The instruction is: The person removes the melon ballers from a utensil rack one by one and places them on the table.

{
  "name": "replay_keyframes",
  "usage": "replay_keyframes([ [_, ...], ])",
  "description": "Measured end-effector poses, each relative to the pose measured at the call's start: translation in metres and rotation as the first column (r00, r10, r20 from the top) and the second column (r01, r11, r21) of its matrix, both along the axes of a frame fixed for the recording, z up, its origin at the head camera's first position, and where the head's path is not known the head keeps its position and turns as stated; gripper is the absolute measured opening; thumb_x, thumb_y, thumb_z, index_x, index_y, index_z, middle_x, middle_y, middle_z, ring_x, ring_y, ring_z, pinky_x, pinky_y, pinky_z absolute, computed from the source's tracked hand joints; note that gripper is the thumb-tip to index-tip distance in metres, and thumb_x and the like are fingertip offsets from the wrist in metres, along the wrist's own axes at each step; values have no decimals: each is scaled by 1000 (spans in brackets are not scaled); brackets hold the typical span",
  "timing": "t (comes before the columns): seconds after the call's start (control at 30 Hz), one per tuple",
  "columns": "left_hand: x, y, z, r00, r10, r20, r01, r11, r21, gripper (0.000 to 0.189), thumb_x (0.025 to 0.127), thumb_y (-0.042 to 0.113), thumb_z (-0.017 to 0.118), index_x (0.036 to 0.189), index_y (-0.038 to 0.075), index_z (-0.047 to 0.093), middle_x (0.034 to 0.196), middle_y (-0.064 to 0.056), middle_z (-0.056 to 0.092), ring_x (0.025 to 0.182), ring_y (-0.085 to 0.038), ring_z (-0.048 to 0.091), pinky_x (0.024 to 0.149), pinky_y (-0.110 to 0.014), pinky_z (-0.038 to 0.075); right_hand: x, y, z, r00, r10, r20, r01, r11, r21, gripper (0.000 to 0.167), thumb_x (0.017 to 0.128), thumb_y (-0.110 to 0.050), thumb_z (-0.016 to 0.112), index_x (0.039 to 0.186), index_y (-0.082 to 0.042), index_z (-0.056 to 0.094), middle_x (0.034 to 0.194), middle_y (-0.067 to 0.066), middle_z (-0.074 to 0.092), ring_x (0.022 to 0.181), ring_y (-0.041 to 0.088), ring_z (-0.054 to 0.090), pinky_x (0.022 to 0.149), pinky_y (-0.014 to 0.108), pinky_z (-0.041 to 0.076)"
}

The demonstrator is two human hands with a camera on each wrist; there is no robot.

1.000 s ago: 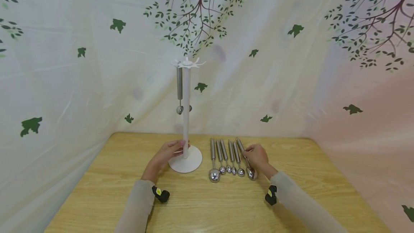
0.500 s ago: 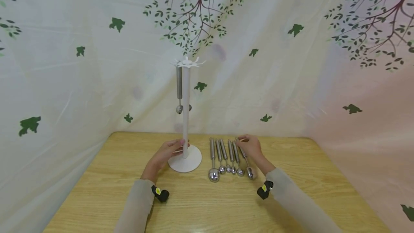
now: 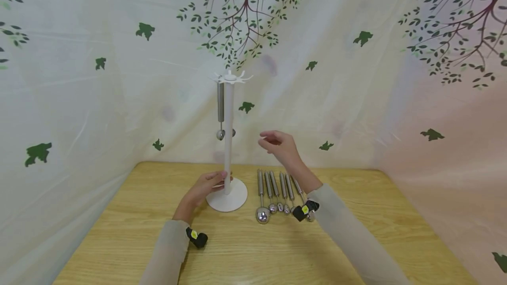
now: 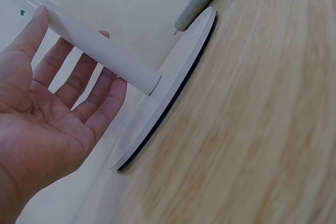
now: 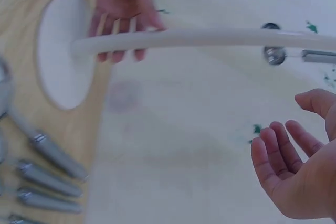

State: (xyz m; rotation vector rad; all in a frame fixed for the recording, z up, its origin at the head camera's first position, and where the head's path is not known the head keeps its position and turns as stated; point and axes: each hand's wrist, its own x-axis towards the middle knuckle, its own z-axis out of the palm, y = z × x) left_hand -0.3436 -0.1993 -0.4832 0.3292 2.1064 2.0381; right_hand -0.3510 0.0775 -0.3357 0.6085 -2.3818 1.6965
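My left hand [image 3: 201, 189] holds the lower pole of a white hook stand [image 3: 228, 148], thumb on the near side and fingers behind, as the left wrist view shows. Raised right of the pole is my right hand [image 3: 280, 145], with nothing in its loosely bent fingers. In the right wrist view that hand [image 5: 299, 177] is apart from the pole. A metal scoop [image 3: 220, 102] hangs from the stand's hooks; the round bowl [image 3: 233, 133] of another shows behind the pole. Several metal scoops [image 3: 262, 214] lie in a row on the table, the rightmost partly hidden by my right wrist.
The stand's round white base [image 3: 237, 201] sits flat on the wooden table [image 3: 245, 254]. A pale cloth backdrop [image 3: 178, 100] with printed leaves and branches rises behind the table and along both sides.
My right hand has left the handle of the rightmost scoop, slid up past its end, and risen leftward toward the stand, empty. The left hand and stand have stayed put.
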Motion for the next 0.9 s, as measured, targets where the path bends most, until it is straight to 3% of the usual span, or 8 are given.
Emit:
replay_keyframes([
  [0.17,1,3,1,999,-11,-34,11,1000,-6,52,107,33,54,141,-6,55,136,-21,65,126,-24,63,113,-47,49,2,-19,30,996,80,-48,-82,995,-57,33,98,-22,70,126,-4,69,112,14,72,94,17,66,79,26,61],
  [0.37,2,10,5,988,-26,-154,23,1000,-22,46,108,23,51,144,-6,51,130,-20,67,116,-14,65,110,-47,52,10,-39,54,987,133,-94,-144,983,-113,30,98,-18,70,124,-3,70,111,15,72,92,13,68,79,25,62],
  [0.6,5,19,8,975,100,-197,-97,995,24,38,105,10,55,136,-12,56,122,-26,70,110,-18,70,102,-40,58,27,-59,75,973,157,-167,-186,966,-177,28,95,-10,71,120,4,70,109,21,73,85,9,69,75,23,61],
  [0.8,2,22,1,936,153,-317,-107,982,156,36,100,12,64,125,-14,64,106,-16,77,97,-10,71,88,-27,63,37,-73,84,959,163,-234,-200,969,-144,27,94,-8,73,119,2,71,108,20,74,87,12,70,78,26,63],
  [0.9,2,26,3,935,229,-271,-196,970,142,31,99,7,65,124,-12,66,109,-23,75,94,-9,71,89,-28,63,38,-78,84,949,155,-275,-192,975,-114,26,93,-8,74,118,1,71,107,18,75,90,18,72,82,28,63],
])
